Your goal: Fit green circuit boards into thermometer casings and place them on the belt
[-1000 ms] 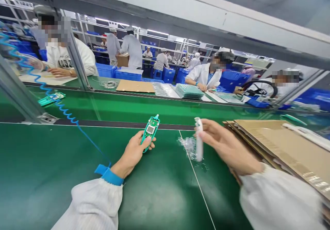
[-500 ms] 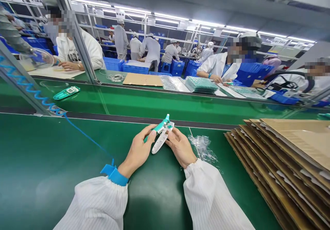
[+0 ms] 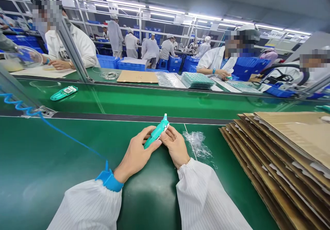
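Note:
A teal device with a white tip (image 3: 157,131) is held in both hands above the green table (image 3: 85,168). My left hand (image 3: 138,151) closes round its left side and lower end, the thumb along its near side. The fingers of my right hand (image 3: 176,146) are pressed against the right side of the device near its upper end. White parts show along its right edge; its underside is hidden. A blue wrist strap (image 3: 110,181) with a cord is on my left wrist.
Crumpled clear plastic (image 3: 199,143) lies right of my hands. A stack of cardboard sheets (image 3: 273,158) fills the right side. Beyond the black edge, another teal device (image 3: 64,92) lies on the green strip (image 3: 139,99). People in white work farther back.
The device's white, elongated part, which stuck out below between my hands, no longer shows there. The teal side now faces up. Both hands have shifted slightly left in view.

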{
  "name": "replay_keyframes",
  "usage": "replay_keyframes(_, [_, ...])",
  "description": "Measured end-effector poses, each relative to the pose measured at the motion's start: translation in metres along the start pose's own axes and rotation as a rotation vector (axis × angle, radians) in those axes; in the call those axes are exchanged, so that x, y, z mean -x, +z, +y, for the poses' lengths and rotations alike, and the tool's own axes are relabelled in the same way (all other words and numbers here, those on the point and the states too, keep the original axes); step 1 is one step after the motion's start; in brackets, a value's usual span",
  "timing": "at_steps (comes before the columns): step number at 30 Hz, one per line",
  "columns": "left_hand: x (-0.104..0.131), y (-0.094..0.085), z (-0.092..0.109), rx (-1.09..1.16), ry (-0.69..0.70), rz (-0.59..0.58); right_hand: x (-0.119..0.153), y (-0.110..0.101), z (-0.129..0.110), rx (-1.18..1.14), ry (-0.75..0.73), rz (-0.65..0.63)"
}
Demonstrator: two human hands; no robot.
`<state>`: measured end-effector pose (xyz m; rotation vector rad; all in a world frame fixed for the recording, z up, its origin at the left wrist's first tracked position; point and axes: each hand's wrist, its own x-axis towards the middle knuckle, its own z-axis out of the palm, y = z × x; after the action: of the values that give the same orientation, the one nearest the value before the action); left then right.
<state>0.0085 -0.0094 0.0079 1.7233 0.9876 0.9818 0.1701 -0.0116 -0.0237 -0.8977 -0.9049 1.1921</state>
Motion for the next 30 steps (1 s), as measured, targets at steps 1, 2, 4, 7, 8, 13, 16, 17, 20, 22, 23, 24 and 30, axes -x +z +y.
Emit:
replay_keyframes(1, [0.001, 0.002, 0.001, -0.041, 0.004, 0.006, 0.001, 0.0, -0.003, -0.005, 0.005, -0.009])
replay_keyframes(2, [0.002, 0.003, 0.001, -0.093, 0.012, 0.011, 0.001, 0.001, -0.006, -0.022, 0.013, -0.017])
replay_keyframes(4, [0.004, 0.006, 0.001, -0.204, 0.028, 0.016, 0.001, 0.0, -0.01, -0.08, 0.038, -0.013])
replay_keyframes(7, [0.006, 0.009, -0.002, -0.315, 0.064, 0.008, 0.0, -0.001, -0.011, -0.15, 0.08, 0.02])
replay_keyframes(8, [0.006, 0.01, -0.003, -0.336, 0.082, 0.008, 0.0, -0.001, -0.011, -0.16, 0.083, 0.027])
replay_keyframes(13, [0.01, 0.015, -0.007, -0.449, 0.13, 0.06, 0.0, 0.001, -0.008, -0.163, 0.031, 0.008])
replay_keyframes(16, [0.011, 0.017, -0.009, -0.488, 0.135, 0.098, 0.0, -0.001, -0.008, -0.162, 0.019, -0.024])
replay_keyframes(17, [0.011, 0.018, -0.01, -0.503, 0.135, 0.106, -0.001, -0.002, -0.007, -0.165, 0.023, -0.036])
replay_keyframes(20, [0.011, 0.018, -0.011, -0.544, 0.159, 0.117, -0.002, -0.004, -0.006, -0.174, 0.036, -0.051])
replay_keyframes(22, [0.011, 0.019, -0.011, -0.556, 0.202, 0.141, -0.002, -0.004, -0.006, -0.189, 0.043, -0.044])
replay_keyframes(23, [0.012, 0.019, -0.011, -0.56, 0.227, 0.16, -0.002, -0.004, -0.006, -0.203, 0.047, -0.043])
replay_keyframes(24, [0.012, 0.02, -0.011, -0.563, 0.248, 0.179, -0.002, -0.004, -0.006, -0.221, 0.048, -0.046])
replay_keyframes(30, [0.015, 0.022, -0.009, -0.547, 0.29, 0.222, 0.0, -0.008, -0.009, -0.263, 0.05, -0.121])
